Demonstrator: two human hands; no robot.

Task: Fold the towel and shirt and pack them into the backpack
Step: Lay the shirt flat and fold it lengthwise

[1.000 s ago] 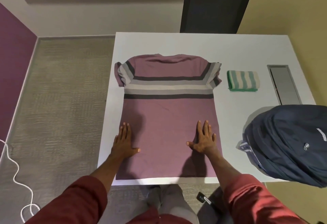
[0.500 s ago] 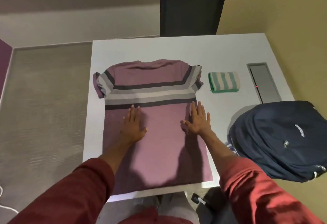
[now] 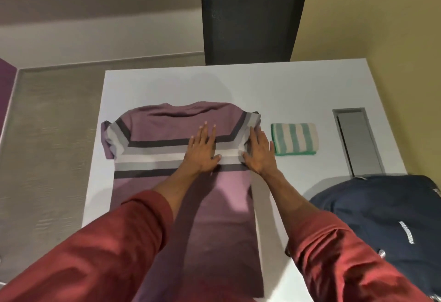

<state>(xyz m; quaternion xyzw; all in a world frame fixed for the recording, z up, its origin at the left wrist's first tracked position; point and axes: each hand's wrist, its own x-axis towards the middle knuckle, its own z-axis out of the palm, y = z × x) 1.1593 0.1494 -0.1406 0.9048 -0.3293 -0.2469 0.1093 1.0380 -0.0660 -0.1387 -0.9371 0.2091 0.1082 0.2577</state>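
Observation:
A mauve shirt (image 3: 152,194) with grey, white and dark chest stripes lies flat on the white table (image 3: 286,87), collar away from me. My left hand (image 3: 202,150) presses flat on the striped chest with fingers straight. My right hand (image 3: 260,151) lies flat at the shirt's right sleeve and armpit, fingers straight. A folded green and white striped towel (image 3: 294,138) sits just right of the shirt. The dark navy backpack (image 3: 386,220) rests on the table's near right corner.
A dark mesh office chair (image 3: 253,15) stands at the table's far edge. A grey metal cable hatch (image 3: 358,139) is set in the table beyond the backpack. Carpeted floor (image 3: 47,134) lies to the left.
Both hands have slid along the shirt from near the hem up to the striped chest. The right hand has reached the right sleeve. The view has tilted and moved closer.

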